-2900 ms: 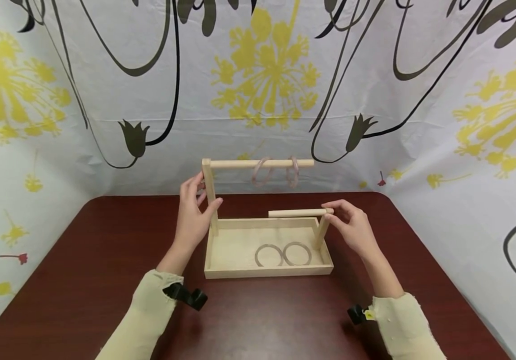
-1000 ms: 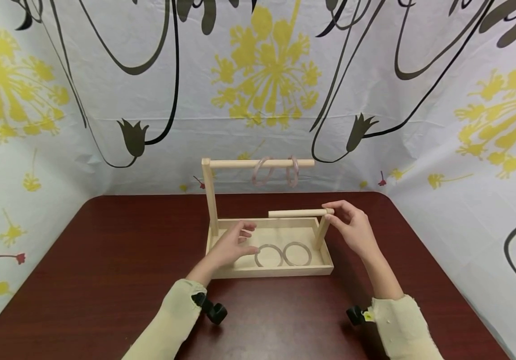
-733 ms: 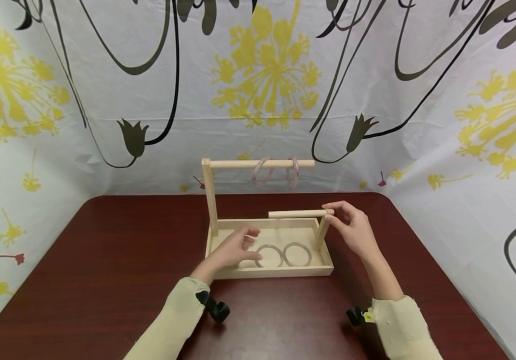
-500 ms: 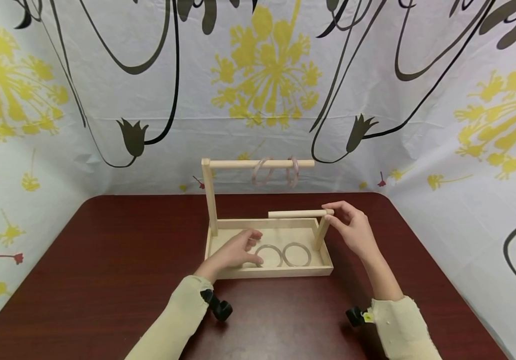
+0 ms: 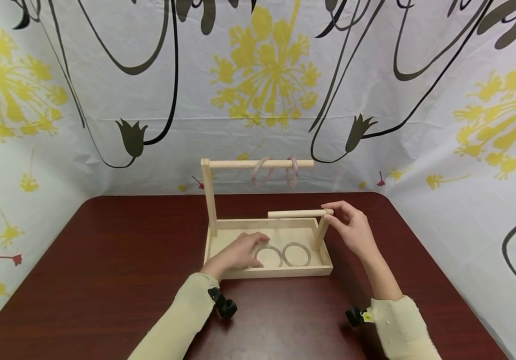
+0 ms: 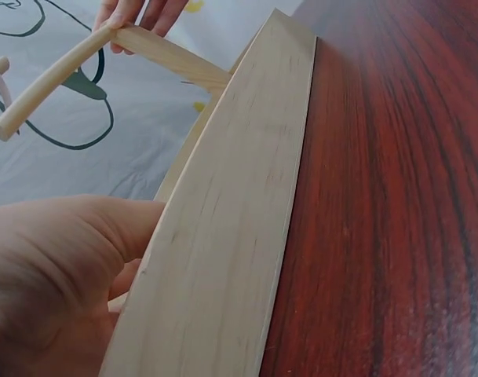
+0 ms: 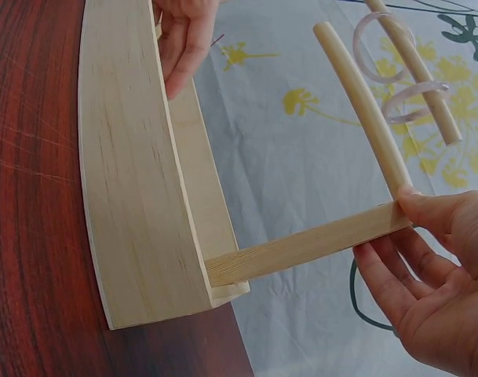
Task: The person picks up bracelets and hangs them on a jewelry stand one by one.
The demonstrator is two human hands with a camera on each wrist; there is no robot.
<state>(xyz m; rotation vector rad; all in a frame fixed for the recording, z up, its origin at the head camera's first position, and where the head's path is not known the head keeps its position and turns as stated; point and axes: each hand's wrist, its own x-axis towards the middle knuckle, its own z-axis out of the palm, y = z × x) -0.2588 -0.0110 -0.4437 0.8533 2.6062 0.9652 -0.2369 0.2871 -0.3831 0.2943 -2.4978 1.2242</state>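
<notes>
A pale wooden bangle stand has a shallow tray [image 5: 276, 272], a tall left post [image 5: 210, 200] with a bar [image 5: 235, 164], and a short right post [image 5: 321, 232] with a lower bar [image 5: 296, 214]. My right hand [image 5: 352, 230] pinches the top of the short post, thumb on one side, fingers behind. Inside the tray my left hand [image 5: 237, 252] reaches over the front wall, thumb and fingers spread at the near-left bangle [image 5: 268, 255]. Whether it touches that bangle cannot be seen. A second bangle [image 5: 297, 254] lies beside it; two pinkish bangles [image 5: 262, 172] hang on the upper bar.
The stand sits on a dark red-brown table [image 5: 127, 260]. A white cloth [image 5: 186, 100] with yellow and dark flower prints hangs behind and around it. A black wrist camera [image 5: 224, 305] is strapped to the left sleeve.
My left hand has let go of the tall post and moved down and right into the tray, its fingers extending farther over the left bangle. My right hand keeps its place.
</notes>
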